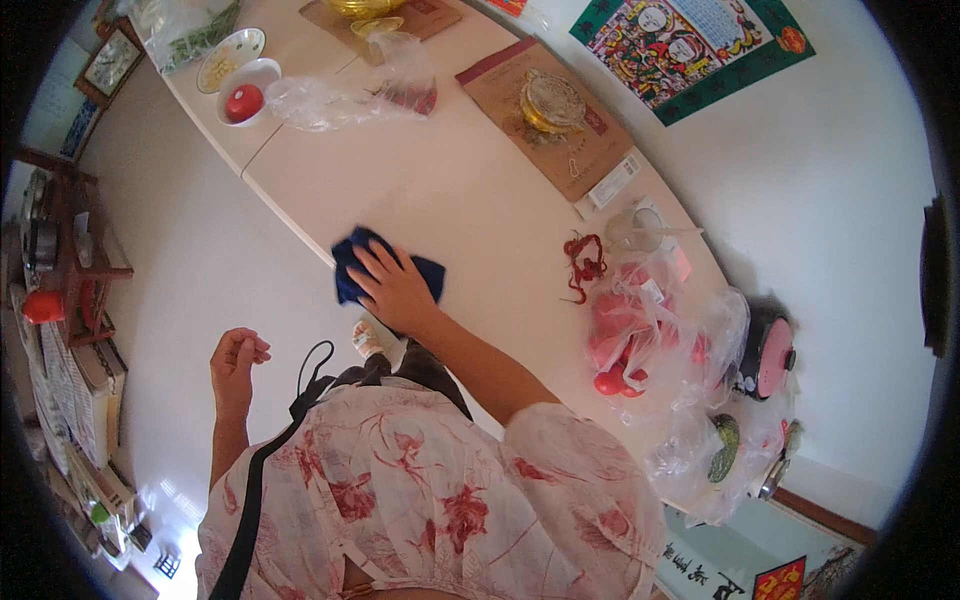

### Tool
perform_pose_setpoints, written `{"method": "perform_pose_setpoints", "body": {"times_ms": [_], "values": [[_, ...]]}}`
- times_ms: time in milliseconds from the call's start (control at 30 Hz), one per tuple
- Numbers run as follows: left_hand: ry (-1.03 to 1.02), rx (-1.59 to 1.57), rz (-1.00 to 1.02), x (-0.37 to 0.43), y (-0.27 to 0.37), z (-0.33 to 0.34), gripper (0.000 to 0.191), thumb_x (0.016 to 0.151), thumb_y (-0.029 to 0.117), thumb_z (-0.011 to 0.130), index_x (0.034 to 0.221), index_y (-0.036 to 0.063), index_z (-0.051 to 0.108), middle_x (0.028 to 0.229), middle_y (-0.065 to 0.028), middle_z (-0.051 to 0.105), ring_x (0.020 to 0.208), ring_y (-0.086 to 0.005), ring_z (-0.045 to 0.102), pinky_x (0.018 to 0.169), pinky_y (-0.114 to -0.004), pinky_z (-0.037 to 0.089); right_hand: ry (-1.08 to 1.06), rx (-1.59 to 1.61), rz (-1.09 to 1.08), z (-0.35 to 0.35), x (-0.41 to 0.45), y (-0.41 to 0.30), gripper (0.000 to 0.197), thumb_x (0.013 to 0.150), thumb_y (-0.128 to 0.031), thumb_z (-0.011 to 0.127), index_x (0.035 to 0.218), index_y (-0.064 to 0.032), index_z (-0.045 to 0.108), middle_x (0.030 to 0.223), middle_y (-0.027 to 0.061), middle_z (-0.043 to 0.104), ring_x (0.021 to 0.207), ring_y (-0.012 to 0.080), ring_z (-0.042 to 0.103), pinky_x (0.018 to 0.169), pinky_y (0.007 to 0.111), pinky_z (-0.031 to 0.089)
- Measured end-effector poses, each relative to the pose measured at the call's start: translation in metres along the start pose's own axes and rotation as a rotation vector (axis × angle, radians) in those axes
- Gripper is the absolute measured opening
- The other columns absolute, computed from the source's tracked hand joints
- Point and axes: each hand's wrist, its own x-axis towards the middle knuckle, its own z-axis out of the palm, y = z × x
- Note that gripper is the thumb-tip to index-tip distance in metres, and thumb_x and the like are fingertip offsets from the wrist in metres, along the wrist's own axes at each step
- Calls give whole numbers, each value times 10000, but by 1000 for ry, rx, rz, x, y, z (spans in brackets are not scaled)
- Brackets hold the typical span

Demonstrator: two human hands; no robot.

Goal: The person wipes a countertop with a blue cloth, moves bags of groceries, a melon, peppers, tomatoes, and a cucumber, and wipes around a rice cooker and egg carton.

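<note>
My right hand (397, 289) lies spread over a dark blue cloth (427, 276), pressing it against the pale table (480, 202) close to its near edge. The cloth is bunched, and one side of it reaches that edge. Off to the left, my left hand (236, 358) hangs in the air over the floor, its fingers loosely curled together with nothing in them. Nearest to my right hand on the tabletop is a tangle of dark red cord (585, 259), some way to the right.
White bowls, one with a red round item (244, 103), and clear plastic bags (330, 101) stand at the far left. Brown boards hold a gold glass-like dish (553, 101). Bagged red fruit (619, 379), a pink-lidded pot (769, 356) and a green gourd (724, 448) are right.
</note>
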Motion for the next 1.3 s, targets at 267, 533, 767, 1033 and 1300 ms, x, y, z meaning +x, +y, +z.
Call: {"method": "perform_pose_setpoints", "body": {"times_ms": [267, 533, 767, 1033, 1300], "values": [[-17, 13, 20, 1, 6, -1, 114, 941, 94, 483, 973, 25, 569, 793, -51, 626, 691, -122, 593, 654, -251, 475, 222, -316, 599, -74, -67, 117, 440, 820, -304, 591, 1203, -90, 567, 1403, 149, 393, 1298, 330, 341, 1050, 504, 261], [-152, 7, 77, 11, 17, 21, 116, 944, 102, 482, 969, 33, 573, 791, -42, 626, 688, -114, 591, 648, -247, 472, 121, -190, 427, -30, -59, 32, 550, 786, -331, 621, 1253, -57, 522, 1424, 173, 352, 1320, 351, 308, 1068, 501, 254], [-185, 35, 69, 11, 25, 27, 114, 941, 103, 487, 976, 36, 573, 803, -41, 630, 695, -117, 592, 651, -245, 466, 453, -318, 986, -63, -82, 68, 621, 822, -297, 596, 1322, 22, 410, 1452, 229, 281, 1348, 381, 252, 1069, 515, 225], [-296, 83, 92, 14, 30, 46, 115, 943, 113, 497, 987, 34, 568, 805, -45, 629, 700, -121, 591, 651, -247, 465, 170, -235, 527, -37, -67, 19, 515, 787, -302, 607, 1241, -70, 539, 1416, 181, 364, 1335, 365, 280, 1072, 517, 238], [-291, 124, 126, 27, 44, 56, 123, 946, 128, 498, 985, 35, 568, 809, -46, 631, 697, -125, 593, 655, -247, 472, 176, -232, 650, -94, -204, 24, 495, 733, -256, 648, 1189, -82, 562, 1395, 138, 401, 1307, 329, 341, 1054, 498, 275]]}}
